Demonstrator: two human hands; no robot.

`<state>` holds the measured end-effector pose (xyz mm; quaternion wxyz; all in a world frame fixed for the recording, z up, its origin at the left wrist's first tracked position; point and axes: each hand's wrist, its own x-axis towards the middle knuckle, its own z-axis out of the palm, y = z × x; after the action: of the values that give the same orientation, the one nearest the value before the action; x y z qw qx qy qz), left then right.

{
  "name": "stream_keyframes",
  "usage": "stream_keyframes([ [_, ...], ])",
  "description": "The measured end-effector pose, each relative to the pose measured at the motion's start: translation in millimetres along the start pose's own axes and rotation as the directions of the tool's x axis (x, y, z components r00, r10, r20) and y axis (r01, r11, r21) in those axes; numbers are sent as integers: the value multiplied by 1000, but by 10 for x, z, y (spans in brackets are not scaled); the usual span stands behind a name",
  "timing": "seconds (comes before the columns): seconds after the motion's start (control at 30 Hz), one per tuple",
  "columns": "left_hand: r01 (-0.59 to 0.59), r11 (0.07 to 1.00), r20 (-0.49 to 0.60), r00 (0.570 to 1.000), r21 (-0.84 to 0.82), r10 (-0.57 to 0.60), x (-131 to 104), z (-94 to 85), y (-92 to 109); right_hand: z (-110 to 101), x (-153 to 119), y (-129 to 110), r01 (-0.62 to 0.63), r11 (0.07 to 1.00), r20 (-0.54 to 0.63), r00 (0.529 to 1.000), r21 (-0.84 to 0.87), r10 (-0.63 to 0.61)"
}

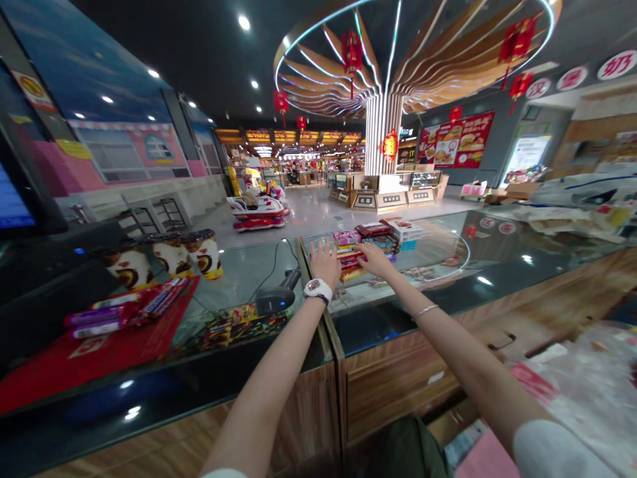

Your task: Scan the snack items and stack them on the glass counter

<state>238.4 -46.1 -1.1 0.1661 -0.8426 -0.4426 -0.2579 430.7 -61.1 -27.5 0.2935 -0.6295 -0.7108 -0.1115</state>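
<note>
A pile of wrapped snack bars and small boxes lies on the glass counter. At the pile's left side, my left hand rests with its fingers stretched forward and apart, holding nothing. My right hand comes in from the right, its thumb and fingers around the end of a red snack bar. Behind that bar sit a pink packet, a dark red packet and a white box. A black barcode scanner lies left of my left wrist.
Several patterned cups stand on the left counter. Purple and red snack packets lie on a red mat before them. A monitor edges the far left. Plastic bags are heaped at lower right. A wooden-edged seam separates the counters.
</note>
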Motion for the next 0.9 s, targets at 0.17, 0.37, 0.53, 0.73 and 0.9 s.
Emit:
stream_keyframes([
  [0.17,2,998,-31,1000,56,0,-107,-310,-178,-32,46,-368,100,995,5,995,8,-100],
  [0.37,47,994,-99,994,99,-37,-404,-706,-675,-46,111,-984,240,969,7,970,55,-241],
  [0.53,158,976,-165,977,152,-132,-747,-861,-1281,62,155,-1606,310,941,24,949,133,-316],
  [0.73,325,925,-173,940,197,-294,-1168,-898,-2026,224,202,-2379,387,888,24,914,250,-405],
  [0.9,375,887,-138,926,268,-350,-1430,-937,-2473,374,270,-2957,470,822,34,862,321,-506],
])
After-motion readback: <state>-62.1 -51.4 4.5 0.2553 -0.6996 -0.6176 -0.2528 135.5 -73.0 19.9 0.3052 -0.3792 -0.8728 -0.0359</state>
